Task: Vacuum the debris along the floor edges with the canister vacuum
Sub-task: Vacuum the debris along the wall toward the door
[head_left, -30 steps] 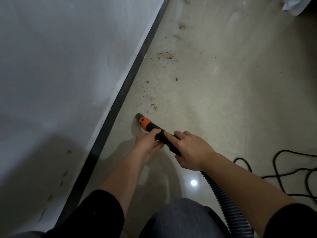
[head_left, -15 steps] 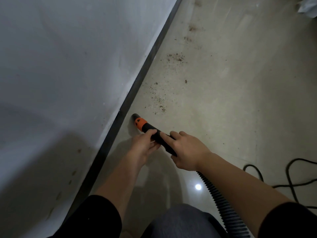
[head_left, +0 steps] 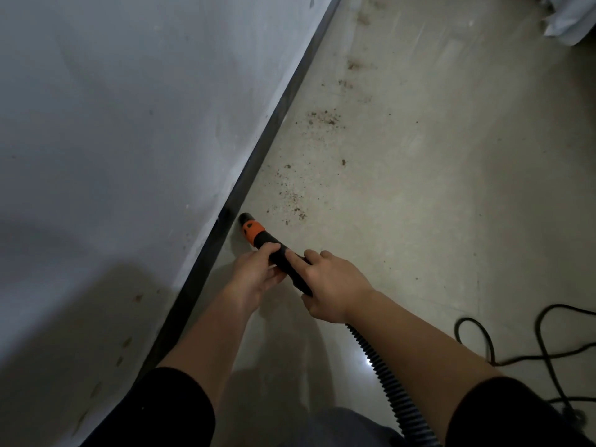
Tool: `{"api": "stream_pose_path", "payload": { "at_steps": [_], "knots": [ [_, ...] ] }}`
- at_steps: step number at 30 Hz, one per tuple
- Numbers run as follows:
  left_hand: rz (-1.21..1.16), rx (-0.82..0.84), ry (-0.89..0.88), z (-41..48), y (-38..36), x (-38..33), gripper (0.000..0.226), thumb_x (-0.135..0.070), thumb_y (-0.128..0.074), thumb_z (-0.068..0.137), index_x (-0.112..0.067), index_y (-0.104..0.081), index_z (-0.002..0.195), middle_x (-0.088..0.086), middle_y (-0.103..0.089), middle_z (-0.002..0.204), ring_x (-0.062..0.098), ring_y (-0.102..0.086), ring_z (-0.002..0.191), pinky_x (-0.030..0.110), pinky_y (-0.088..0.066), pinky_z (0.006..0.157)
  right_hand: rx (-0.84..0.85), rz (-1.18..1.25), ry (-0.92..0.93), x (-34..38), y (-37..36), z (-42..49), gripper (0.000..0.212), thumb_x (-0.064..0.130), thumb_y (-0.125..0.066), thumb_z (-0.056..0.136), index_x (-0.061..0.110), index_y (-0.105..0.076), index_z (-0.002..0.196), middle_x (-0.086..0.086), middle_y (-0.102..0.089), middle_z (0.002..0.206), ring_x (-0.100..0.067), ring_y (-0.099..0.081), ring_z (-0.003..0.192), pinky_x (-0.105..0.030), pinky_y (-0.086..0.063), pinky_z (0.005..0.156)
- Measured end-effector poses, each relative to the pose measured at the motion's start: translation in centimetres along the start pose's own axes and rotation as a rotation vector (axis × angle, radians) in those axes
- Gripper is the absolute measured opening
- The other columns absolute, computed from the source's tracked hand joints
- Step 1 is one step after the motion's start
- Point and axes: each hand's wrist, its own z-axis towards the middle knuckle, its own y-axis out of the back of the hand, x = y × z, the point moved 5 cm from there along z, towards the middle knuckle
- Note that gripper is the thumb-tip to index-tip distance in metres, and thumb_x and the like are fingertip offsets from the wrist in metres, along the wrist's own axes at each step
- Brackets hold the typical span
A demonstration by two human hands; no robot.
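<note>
A black vacuum nozzle (head_left: 258, 235) with an orange collar points at the floor beside the dark baseboard (head_left: 258, 156), its tip almost touching it. My left hand (head_left: 254, 275) grips the nozzle from the left, thumb on top. My right hand (head_left: 329, 285) holds it just behind, fingers curled over the tube. The ribbed black hose (head_left: 387, 382) runs back from under my right hand toward the lower edge. Brown debris (head_left: 290, 201) is scattered on the floor just right of the nozzle tip, with more patches (head_left: 322, 117) farther along the edge.
A grey wall (head_left: 129, 124) fills the left side. A black power cord (head_left: 532, 343) loops on the floor at the lower right. A white object (head_left: 571, 21) sits in the top right corner. My knee shows at the bottom.
The nozzle tip has slid left, closer to the baseboard, with both hands still on it. The view has shifted forward along the wall.
</note>
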Motion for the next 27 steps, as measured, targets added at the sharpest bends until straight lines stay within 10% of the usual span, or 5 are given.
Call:
{"api": "stream_pose_path", "payload": {
  "at_steps": [27],
  "knots": [
    [0.034,0.067,0.039,0.2,-3.9,2.4,0.030,-0.011,-0.058,0.095,0.006,-0.055,0.120,0.023,-0.065,0.114,0.029,-0.068,0.090,0.034,-0.055,0.077,-0.009,-0.017,-0.102,-2.5,0.6,-3.8,0.082,0.024,-0.053,0.087,0.018,-0.008,0.154,-0.011,-0.047,0.120,-0.028,-0.047,0.102,-0.032,-0.035,0.067]
  ]
}}
